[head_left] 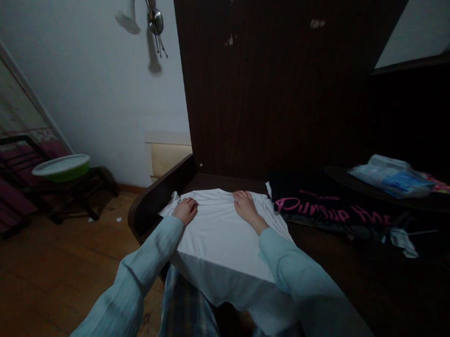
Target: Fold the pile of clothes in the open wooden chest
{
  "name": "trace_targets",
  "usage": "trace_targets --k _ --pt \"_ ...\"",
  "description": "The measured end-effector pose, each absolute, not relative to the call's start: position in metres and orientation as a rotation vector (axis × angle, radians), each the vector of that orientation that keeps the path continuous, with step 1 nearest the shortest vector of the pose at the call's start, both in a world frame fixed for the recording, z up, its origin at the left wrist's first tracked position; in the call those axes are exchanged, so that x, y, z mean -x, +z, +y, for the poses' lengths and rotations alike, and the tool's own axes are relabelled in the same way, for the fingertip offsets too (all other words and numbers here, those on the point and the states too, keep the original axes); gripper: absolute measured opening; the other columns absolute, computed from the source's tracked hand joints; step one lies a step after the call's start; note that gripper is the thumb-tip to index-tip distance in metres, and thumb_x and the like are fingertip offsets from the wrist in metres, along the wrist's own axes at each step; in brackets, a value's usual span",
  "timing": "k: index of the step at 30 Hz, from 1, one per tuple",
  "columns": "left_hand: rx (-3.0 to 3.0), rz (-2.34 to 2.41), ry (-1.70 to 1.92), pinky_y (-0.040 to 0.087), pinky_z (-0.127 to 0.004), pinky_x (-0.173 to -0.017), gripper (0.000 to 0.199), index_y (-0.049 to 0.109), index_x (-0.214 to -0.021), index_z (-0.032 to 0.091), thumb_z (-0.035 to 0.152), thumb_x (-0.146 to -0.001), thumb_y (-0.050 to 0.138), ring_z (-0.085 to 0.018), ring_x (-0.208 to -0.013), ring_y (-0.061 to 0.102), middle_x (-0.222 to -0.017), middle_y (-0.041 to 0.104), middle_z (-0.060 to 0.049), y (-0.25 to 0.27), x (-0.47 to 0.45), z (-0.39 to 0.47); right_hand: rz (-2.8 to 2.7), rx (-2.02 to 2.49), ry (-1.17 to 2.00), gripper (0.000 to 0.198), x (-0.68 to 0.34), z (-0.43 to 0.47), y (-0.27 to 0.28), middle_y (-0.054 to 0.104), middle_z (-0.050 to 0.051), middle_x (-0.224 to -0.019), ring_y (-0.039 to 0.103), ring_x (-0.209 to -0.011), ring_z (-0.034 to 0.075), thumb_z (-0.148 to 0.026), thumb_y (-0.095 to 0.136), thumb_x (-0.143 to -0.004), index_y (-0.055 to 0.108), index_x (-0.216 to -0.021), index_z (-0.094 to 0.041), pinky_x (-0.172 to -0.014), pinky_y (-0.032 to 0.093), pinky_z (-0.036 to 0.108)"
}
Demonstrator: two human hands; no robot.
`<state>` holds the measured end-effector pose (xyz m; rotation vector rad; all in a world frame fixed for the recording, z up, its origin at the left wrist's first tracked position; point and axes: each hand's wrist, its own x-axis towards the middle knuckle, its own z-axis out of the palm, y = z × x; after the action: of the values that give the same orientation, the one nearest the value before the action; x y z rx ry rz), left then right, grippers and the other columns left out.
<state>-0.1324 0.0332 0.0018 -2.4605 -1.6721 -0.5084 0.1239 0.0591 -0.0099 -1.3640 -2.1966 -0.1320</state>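
Observation:
A white T-shirt-like garment (220, 229) lies spread over the dark wooden surface, its lower part hanging down over the front edge towards my lap. On its left upper part rests my left hand (186, 211), palm down with the fingers slightly bent. My right hand (245, 205) lies flatter on the upper right part of the cloth, fingers stretched out. Small wrinkles run across the fabric between the two hands. Neither hand lifts the cloth.
Right of the garment lies a dark cloth with pink lettering (329, 211), with a blue-and-white plastic package (393, 175) beyond it. A raised wooden side edge (161, 184) bounds the left. A green basin (64, 168) sits on a dark chair (78, 188) further left.

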Motion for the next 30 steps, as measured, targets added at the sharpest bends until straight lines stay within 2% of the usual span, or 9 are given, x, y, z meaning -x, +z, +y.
trace_targets --k 7,11,13,17,22,24,27,30 --pt "2.464 -1.657 -0.526 0.040 -0.032 -0.081 0.025 0.058 -0.092 0.014 0.020 -0.078 0.039 -0.020 -0.087 0.050 -0.091 0.058 -0.009 -0.0007 0.1334 0.0346 -2.046 1.185 -0.037 0.033 -0.1248 0.0539 -0.0078 0.054 0.009 -0.099 0.050 -0.094 0.017 -0.009 0.029 -0.078 0.056 -0.097 -0.015 -0.086 0.039 0.028" --pt "2.454 -1.639 -0.529 0.041 -0.032 -0.080 0.023 0.059 -0.091 0.014 0.019 -0.077 0.040 -0.020 -0.087 0.051 -0.090 0.058 -0.009 -0.0002 0.1338 0.0349 -1.944 1.224 0.000 0.030 -0.1245 0.0574 -0.0127 0.054 0.008 -0.094 0.053 -0.088 0.016 -0.009 0.028 -0.081 0.054 -0.095 -0.016 -0.081 0.042 0.028" --pt "2.454 -1.614 -0.527 0.041 -0.033 -0.080 0.022 0.059 -0.089 0.013 0.018 -0.077 0.040 -0.020 -0.086 0.051 -0.089 0.058 -0.010 0.0000 0.1339 0.0351 -1.936 1.251 -0.045 0.028 -0.1242 0.0598 -0.0137 0.055 0.010 -0.097 0.051 -0.092 0.017 -0.010 0.030 -0.081 0.054 -0.096 -0.014 -0.083 0.041 0.030" --pt "2.446 -1.583 -0.549 0.042 -0.033 -0.079 0.022 0.059 -0.088 0.014 0.018 -0.077 0.040 -0.020 -0.085 0.052 -0.089 0.059 -0.009 -0.0008 0.1338 0.0352 -1.932 1.334 -0.251 0.028 -0.1236 0.0596 -0.0110 0.048 0.014 -0.117 0.040 -0.109 0.024 -0.015 0.039 -0.080 0.053 -0.104 -0.011 -0.093 0.033 0.039" --pt "2.438 -1.584 -0.572 0.042 -0.033 -0.077 0.021 0.059 -0.086 0.015 0.019 -0.076 0.041 -0.020 -0.084 0.052 -0.086 0.059 -0.009 0.0000 0.1336 0.0342 -2.092 1.340 -0.169 0.033 -0.1234 0.0544 -0.0077 0.057 0.010 -0.105 0.049 -0.099 0.018 -0.012 0.031 -0.082 0.056 -0.103 -0.014 -0.090 0.037 0.031" --pt "2.428 -1.585 -0.578 0.043 -0.033 -0.077 0.021 0.060 -0.084 0.015 0.020 -0.077 0.040 -0.021 -0.084 0.053 -0.086 0.060 -0.010 0.0014 0.1336 0.0336 -2.226 1.355 -0.085 0.033 -0.1225 0.0544 -0.0090 0.058 0.009 -0.108 0.048 -0.103 0.018 -0.018 0.032 -0.084 0.055 -0.107 -0.013 -0.091 0.035 0.030" --pt "2.439 -1.593 -0.556 0.043 -0.033 -0.078 0.024 0.061 -0.086 0.015 0.021 -0.078 0.039 -0.020 -0.086 0.054 -0.088 0.061 -0.010 0.0013 0.1328 0.0327 -2.345 1.483 0.011 0.042 -0.1208 0.0555 -0.0119 0.048 0.011 -0.124 0.039 -0.116 0.022 -0.035 0.034 -0.085 0.050 -0.116 -0.011 -0.098 0.028 0.033" --pt "2.461 -1.613 -0.527 0.041 -0.035 -0.083 0.029 0.059 -0.096 0.016 0.022 -0.079 0.037 -0.021 -0.094 0.054 -0.098 0.061 -0.009 -0.0056 0.1301 0.0317 -2.381 1.608 0.083 0.050 -0.1212 0.0554 -0.0126 0.034 0.010 -0.135 0.028 -0.124 0.023 -0.041 0.028 -0.086 0.040 -0.125 -0.013 -0.102 0.021 0.036"
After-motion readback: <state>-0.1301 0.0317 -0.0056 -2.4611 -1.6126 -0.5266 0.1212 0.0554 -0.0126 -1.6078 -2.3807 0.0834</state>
